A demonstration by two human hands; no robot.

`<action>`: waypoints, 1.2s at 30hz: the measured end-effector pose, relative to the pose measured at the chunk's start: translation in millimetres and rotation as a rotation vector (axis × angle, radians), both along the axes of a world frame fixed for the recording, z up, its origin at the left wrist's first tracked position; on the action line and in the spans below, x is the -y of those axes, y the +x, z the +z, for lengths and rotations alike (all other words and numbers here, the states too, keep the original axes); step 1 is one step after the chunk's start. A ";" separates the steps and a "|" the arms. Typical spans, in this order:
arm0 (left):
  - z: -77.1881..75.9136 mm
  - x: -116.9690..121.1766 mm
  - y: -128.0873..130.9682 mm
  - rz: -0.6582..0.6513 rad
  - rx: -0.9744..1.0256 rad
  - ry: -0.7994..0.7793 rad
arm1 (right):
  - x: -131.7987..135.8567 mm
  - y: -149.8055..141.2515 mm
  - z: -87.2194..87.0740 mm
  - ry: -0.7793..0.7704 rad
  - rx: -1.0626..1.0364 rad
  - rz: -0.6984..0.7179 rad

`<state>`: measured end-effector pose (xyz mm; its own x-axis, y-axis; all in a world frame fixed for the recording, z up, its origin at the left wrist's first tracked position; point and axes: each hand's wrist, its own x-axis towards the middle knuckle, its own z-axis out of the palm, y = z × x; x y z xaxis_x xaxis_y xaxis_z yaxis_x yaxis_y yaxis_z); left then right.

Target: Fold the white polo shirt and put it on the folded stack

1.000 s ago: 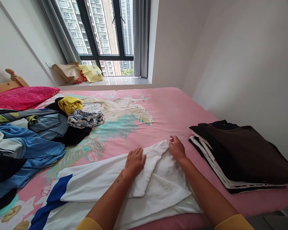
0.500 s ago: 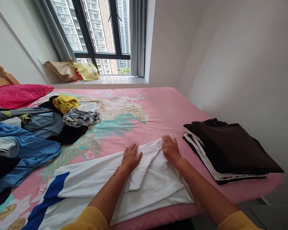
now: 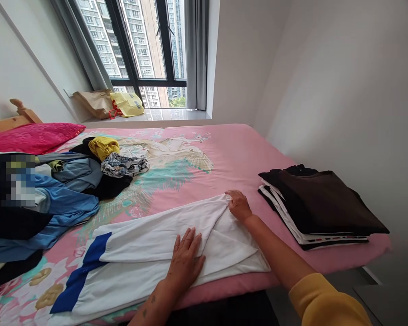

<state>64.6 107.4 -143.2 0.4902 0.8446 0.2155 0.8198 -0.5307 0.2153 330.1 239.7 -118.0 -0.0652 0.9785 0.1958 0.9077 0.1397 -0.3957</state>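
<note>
A white shirt with a blue band near its left end lies folded lengthwise along the near side of the bed. My left hand rests flat on its middle, fingers stretched out, holding nothing. At the shirt's far right corner, my right hand has its fingers curled in and closed on the fabric edge. Creased layers of the shirt lie between the two hands.
A stack of folded dark and white clothes sits at the bed's right edge. Loose clothes are heaped on the left, near a magenta pillow. Bags stand on the windowsill. The pink bedsheet spreads beyond the shirt.
My left hand has moved toward me, down onto the shirt's middle. The sleeve flap now lies flatter. My right hand has stayed at the corner, its fingers now more curled.
</note>
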 end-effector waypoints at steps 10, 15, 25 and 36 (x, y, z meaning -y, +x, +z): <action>-7.0 -10.1 15.1 0.183 0.152 0.028 | -3.9 16.4 -5.7 0.078 0.352 0.223; -0.9 -5.7 6.6 0.101 0.159 -0.038 | -18.9 32.4 -6.3 0.030 0.209 0.155; 13.4 -13.4 -13.3 0.236 0.010 -0.101 | 32.5 -71.3 3.9 -0.012 0.055 0.267; 23.5 36.7 -149.1 0.364 -0.124 -0.038 | 77.5 -136.4 11.6 -0.250 0.243 0.264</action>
